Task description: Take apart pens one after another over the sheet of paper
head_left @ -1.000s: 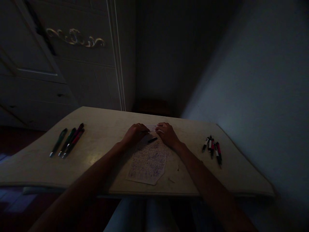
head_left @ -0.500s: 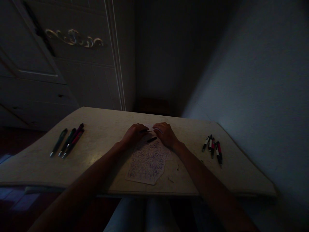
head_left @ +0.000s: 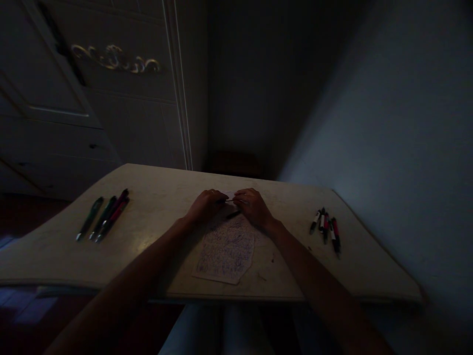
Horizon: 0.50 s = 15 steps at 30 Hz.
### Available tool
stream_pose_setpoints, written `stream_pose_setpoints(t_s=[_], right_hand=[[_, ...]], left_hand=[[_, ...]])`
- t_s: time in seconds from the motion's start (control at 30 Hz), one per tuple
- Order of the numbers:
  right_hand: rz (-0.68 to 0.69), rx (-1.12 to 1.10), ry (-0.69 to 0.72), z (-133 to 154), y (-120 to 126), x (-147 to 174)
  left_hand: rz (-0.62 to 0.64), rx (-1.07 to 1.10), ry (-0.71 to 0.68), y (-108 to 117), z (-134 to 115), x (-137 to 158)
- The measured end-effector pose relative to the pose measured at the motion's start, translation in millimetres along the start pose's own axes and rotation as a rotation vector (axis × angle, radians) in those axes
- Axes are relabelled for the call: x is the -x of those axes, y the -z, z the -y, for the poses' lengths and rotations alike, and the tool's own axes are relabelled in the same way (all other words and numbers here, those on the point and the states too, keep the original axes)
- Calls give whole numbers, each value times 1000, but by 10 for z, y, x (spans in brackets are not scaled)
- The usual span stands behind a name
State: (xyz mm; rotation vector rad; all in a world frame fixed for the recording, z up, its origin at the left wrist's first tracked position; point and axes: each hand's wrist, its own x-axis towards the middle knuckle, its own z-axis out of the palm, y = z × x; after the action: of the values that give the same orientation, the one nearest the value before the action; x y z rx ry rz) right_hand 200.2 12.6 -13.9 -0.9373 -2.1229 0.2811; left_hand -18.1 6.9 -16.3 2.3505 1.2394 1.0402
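Observation:
My left hand (head_left: 207, 204) is closed round a dark pen part (head_left: 220, 201), mostly hidden by the fingers. Facing it, my right hand (head_left: 253, 207) pinches a thin pale rod that looks like a pen refill (head_left: 229, 200). The rod bridges the small gap between both hands, its left end at the dark part; whether it is inside cannot be made out. Just below the fingers, a short black pen barrel (head_left: 232, 215) lies on a paper (head_left: 225, 251) covered in blue scribbles. The dim light hides finer detail.
Several dark and coloured pens (head_left: 107, 217) lie at the table's left. Several smaller pens with white and red parts (head_left: 325, 227) lie at the right. Small dark scraps (head_left: 262, 277) are near the front edge of the table (head_left: 158, 185). A wall (head_left: 406, 148) borders the right side.
The thin rod, tilted in my right hand before, now lies level between both hands and meets the dark part in my left. The hands have barely shifted.

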Motion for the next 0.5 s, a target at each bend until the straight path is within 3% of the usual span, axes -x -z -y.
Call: stream_pose_setpoints(t_s=[0.5], right_hand=[[-367,-540,-551,-301,314,-10]], left_hand=[[-22,23,276,129,45,10]])
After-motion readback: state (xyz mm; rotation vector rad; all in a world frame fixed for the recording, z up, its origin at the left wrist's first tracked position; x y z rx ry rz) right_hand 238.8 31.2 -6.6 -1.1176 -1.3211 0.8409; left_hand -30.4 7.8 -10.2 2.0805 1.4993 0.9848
